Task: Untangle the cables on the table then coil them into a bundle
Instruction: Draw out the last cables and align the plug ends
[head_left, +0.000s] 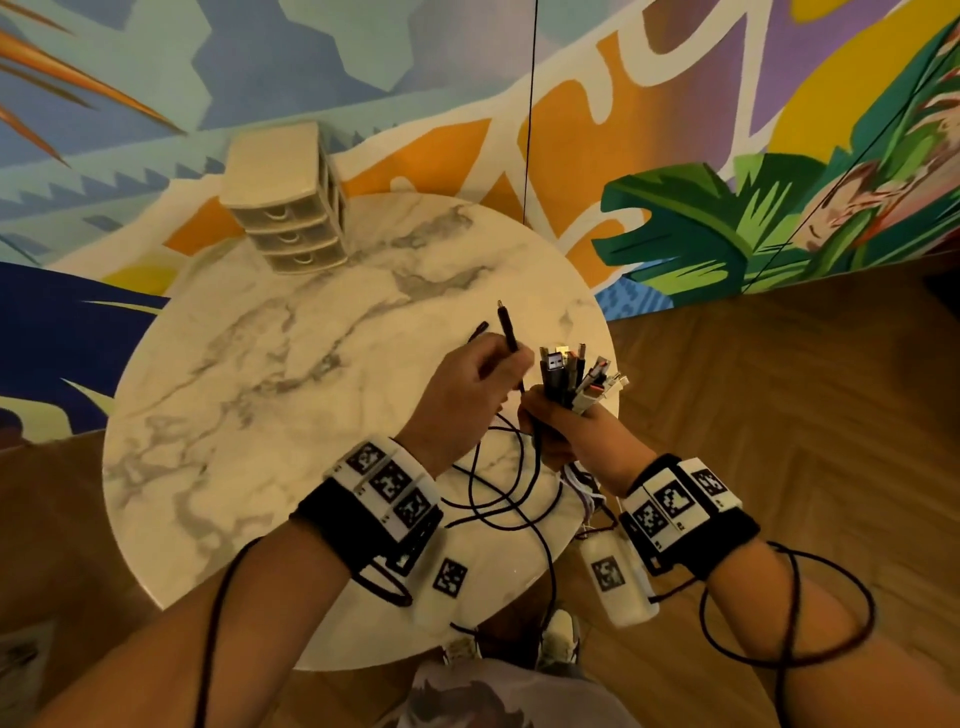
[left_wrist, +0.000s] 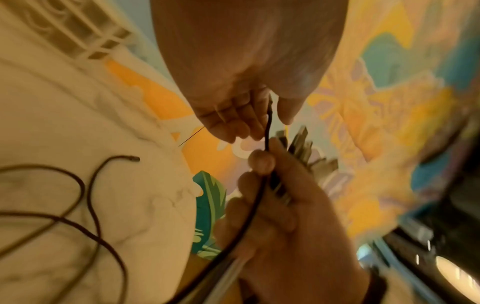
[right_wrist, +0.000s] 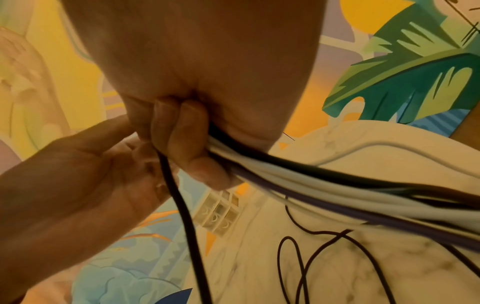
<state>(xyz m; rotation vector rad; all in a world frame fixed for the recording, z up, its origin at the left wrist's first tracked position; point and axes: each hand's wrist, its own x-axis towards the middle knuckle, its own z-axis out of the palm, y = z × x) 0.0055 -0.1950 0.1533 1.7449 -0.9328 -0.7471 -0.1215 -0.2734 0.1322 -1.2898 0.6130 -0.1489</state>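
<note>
At the right edge of the marble table (head_left: 218, 426), right of centre in the head view, I am judging the job about half done: my right hand (head_left: 558, 423) is clenching a cluster of cable ends (head_left: 576, 376) upright, while dark loose cables (head_left: 498, 499) are lying looped below, not yet coiled. My left hand (head_left: 475, 387) is pinching one black cable (head_left: 508, 330), feeding it toward the cluster.

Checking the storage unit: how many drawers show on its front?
3, stacked on the small drawer unit at the marble table's far edge: top, middle, bottom.
</note>
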